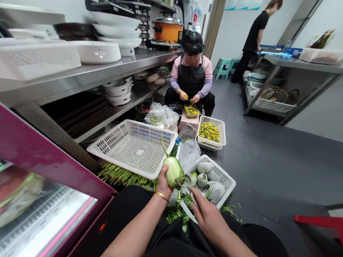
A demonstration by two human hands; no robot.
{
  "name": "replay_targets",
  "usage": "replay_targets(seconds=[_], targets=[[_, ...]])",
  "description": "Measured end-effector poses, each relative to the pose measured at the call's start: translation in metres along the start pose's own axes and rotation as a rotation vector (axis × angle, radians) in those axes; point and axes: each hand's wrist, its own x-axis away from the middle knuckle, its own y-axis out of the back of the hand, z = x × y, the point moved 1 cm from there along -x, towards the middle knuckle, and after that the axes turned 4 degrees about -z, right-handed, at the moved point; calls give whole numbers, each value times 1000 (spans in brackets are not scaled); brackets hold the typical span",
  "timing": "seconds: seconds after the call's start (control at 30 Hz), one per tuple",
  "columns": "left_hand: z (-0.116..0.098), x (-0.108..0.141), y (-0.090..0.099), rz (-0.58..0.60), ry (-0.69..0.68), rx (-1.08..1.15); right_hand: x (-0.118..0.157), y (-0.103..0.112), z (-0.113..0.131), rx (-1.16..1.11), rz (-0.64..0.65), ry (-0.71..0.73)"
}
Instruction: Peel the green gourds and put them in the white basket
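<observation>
My left hand (162, 184) grips a pale green round gourd (173, 171) with a long thin stem, held upright over my lap. My right hand (207, 213) is just right of it, fingers extended toward the gourd, holding what looks like a small peeler or knife (185, 180) against its side. Below sits a white basket (226, 180) with several gourds in white foam netting (211, 185). Green peelings lie on my black apron and the floor.
An empty white perforated tray (135, 146) rests on a bundle of green stalks (122, 176). A crouching person (191, 75) sorts yellow flowers (208, 131) into a basket. Another person stands at a far shelf. Steel shelving is left, a red stool (331, 250) right.
</observation>
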Motion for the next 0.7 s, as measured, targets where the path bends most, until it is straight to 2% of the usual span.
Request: replay_targets(seconds=[0.07,0.13,0.23,0.33,0.43,0.5,0.6,0.7], targets=[[-2,-4,1,-72,37,42,24,0,-11,-11,121,-17],[-1,-7,4,-41,119,32,33,15,-18,-17,192,-48],[5,-6,10,89,245,-37,12,49,-13,-13,82,-92],[9,-1,15,209,231,-122,-27,68,2,-10,-61,-84],[8,5,14,326,153,-214,-53,62,15,-35,-60,-45],[6,9,12,368,85,-230,-57,50,19,-61,-41,-32],[8,10,9,378,39,-219,-39,30,14,-83,-62,-31],[12,7,9,294,66,-197,-2,17,2,-63,-44,-50]])
